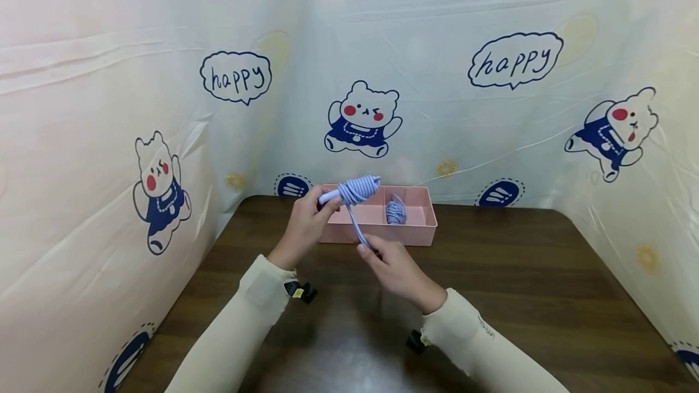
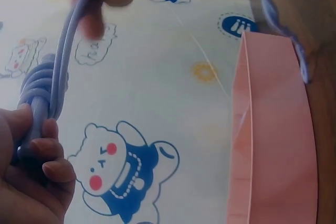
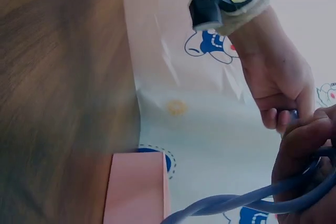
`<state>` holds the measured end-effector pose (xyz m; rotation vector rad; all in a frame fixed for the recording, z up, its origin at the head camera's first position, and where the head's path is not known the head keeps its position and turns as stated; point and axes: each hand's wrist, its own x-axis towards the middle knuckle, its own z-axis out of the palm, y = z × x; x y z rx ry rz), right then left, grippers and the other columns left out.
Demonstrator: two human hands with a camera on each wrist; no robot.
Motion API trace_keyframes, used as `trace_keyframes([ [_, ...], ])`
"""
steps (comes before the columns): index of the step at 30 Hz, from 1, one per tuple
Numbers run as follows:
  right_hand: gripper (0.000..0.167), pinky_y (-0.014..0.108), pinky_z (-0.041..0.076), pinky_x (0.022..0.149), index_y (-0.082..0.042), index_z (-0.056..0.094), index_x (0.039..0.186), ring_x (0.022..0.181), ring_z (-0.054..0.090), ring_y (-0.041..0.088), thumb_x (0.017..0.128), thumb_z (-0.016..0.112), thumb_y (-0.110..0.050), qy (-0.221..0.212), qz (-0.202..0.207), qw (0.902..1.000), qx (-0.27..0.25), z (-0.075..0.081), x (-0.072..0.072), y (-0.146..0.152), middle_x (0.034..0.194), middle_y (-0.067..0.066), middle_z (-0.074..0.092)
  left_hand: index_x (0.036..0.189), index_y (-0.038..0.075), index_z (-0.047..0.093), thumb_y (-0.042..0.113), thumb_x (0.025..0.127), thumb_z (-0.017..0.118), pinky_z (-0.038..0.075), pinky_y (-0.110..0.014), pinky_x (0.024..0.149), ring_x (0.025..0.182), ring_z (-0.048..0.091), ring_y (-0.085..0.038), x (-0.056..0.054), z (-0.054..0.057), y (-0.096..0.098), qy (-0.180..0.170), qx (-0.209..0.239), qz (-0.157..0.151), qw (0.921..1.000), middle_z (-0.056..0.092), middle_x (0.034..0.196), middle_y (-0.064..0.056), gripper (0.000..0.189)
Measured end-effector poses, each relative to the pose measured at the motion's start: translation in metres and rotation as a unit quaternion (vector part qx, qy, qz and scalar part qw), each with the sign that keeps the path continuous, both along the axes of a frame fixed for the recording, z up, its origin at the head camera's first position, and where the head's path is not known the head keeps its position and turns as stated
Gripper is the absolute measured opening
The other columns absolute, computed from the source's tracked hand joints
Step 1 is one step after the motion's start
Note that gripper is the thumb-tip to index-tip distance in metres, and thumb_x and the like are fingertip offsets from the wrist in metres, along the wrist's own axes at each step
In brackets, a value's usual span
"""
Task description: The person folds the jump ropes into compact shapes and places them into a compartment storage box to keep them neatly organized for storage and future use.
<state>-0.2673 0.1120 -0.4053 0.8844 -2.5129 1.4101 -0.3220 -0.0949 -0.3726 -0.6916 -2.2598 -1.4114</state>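
A lavender-blue cord (image 1: 358, 190) is wound in tight turns round a pale, stick-like piece. My left hand (image 1: 306, 220) grips this bundle by its pale end, above the pink box. From the bundle a doubled length of cord (image 2: 65, 51) runs to my right hand (image 1: 395, 265), which pinches it between thumb and fingers, lower and to the right. In the right wrist view, twisted strands (image 3: 226, 203) hang out past the right fingers. A second coil of similar cord (image 1: 395, 211) lies in the box's right compartment. The left palm hides part of the pale piece.
The pink divided box (image 1: 377, 235) stands at the back of the dark wooden table (image 1: 491, 272). A printed curtain (image 1: 437, 120) hangs behind the table and along both sides. Each wrist carries a small black camera (image 1: 300, 291).
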Motion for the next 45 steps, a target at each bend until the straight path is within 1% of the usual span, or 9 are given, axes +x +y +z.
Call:
trace_keyframes([
  [6,0.01,0.028,0.045,0.046,-0.019,0.059,0.097,0.046,0.051,0.008,0.102,0.054,-0.025,-0.002,0.023,0.9988,0.042,0.004,0.007,0.002,0.058,-0.009,0.052,0.116,0.007,0.057,0.019,0.099,0.059,0.054,-0.037,0.076,0.086,0.059,-0.02,-0.008,-0.005,0.004,0.003,0.001,0.001,1.0,0.062,0.098,-0.004,0.021],
  [10,0.02,0.03,0.048,0.047,-0.018,0.057,0.093,0.045,0.056,0.011,0.104,0.048,-0.033,-0.03,0.05,0.9967,0.056,0.006,0.011,0.001,0.059,-0.005,0.059,0.113,0.005,0.057,0.018,0.099,0.059,0.054,-0.036,0.073,0.084,0.059,-0.02,-0.008,-0.004,0.007,0.015,0.001,0.016,0.9998,0.064,0.097,-0.005,0.019],
  [16,0.038,0.039,0.053,0.046,-0.009,0.057,0.112,0.048,0.061,0.025,0.105,0.037,-0.04,-0.105,0.065,0.9923,-0.011,0.01,0.013,0.003,0.063,0.003,0.062,0.107,0.002,0.058,0.019,0.098,0.06,0.05,-0.032,0.061,0.074,0.056,-0.019,-0.007,0.007,0.008,0.058,-0.009,0.043,0.9973,0.066,0.093,-0.007,0.019],
  [19,0.038,0.041,0.053,0.046,-0.007,0.056,0.114,0.049,0.062,0.025,0.105,0.038,-0.039,-0.112,0.051,0.9919,-0.034,0.012,0.011,0.007,0.067,0.005,0.061,0.105,0.001,0.057,0.02,0.098,0.06,0.048,-0.032,0.057,0.07,0.054,-0.02,-0.008,0.013,0.008,0.076,-0.008,0.063,0.9951,0.064,0.09,-0.008,0.02],
  [23,0.038,0.034,0.051,0.046,-0.01,0.055,0.102,0.047,0.059,0.015,0.105,0.035,-0.042,-0.066,0.016,0.9976,0.013,0.013,0.008,0.009,0.066,0.002,0.057,0.105,0.0,0.056,0.02,0.099,0.059,0.046,-0.03,0.054,0.066,0.052,-0.019,-0.01,0.017,0.005,0.081,0.0,0.087,0.993,0.063,0.086,-0.009,0.021],
  [28,0.029,0.029,0.045,0.047,-0.016,0.054,0.1,0.048,0.053,0.007,0.107,0.035,-0.037,-0.005,0.014,0.9955,0.093,0.01,0.008,0.011,0.059,-0.007,0.052,0.102,0.0,0.057,0.02,0.099,0.058,0.043,-0.028,0.051,0.064,0.052,-0.019,-0.014,0.016,0.002,0.073,0.021,0.098,0.9923,0.066,0.087,-0.01,0.02],
  [36,0.023,0.027,0.034,0.048,-0.012,0.049,0.107,0.053,0.036,0.009,0.107,0.036,-0.032,0.016,0.002,0.9934,0.114,0.0,0.003,0.018,0.066,-0.006,0.037,0.103,0.001,0.057,0.022,0.099,0.058,0.046,-0.027,0.052,0.067,0.057,-0.019,-0.02,0.017,-0.006,0.074,0.025,0.117,0.99,0.067,0.087,-0.01,0.021],
  [41,0.021,0.028,0.041,0.054,-0.014,0.052,0.118,0.058,0.044,0.007,0.106,0.04,-0.028,0.12,-0.051,0.9762,0.173,-0.002,0.009,0.017,0.069,-0.01,0.042,0.102,0.001,0.057,0.023,0.099,0.059,0.043,-0.03,0.051,0.064,0.052,-0.02,-0.027,0.014,-0.012,0.072,0.004,0.136,0.9881,0.063,0.083,-0.01,0.023],
  [45,0.014,0.024,0.039,0.051,-0.014,0.058,0.098,0.058,0.043,0.006,0.102,0.05,-0.024,0.228,-0.056,0.9587,0.16,0.003,0.013,0.016,0.067,-0.011,0.041,0.101,0.002,0.057,0.025,0.098,0.06,0.044,-0.031,0.051,0.064,0.054,-0.02,-0.034,0.003,-0.016,0.049,-0.01,0.14,0.9889,0.065,0.084,-0.01,0.023],
])
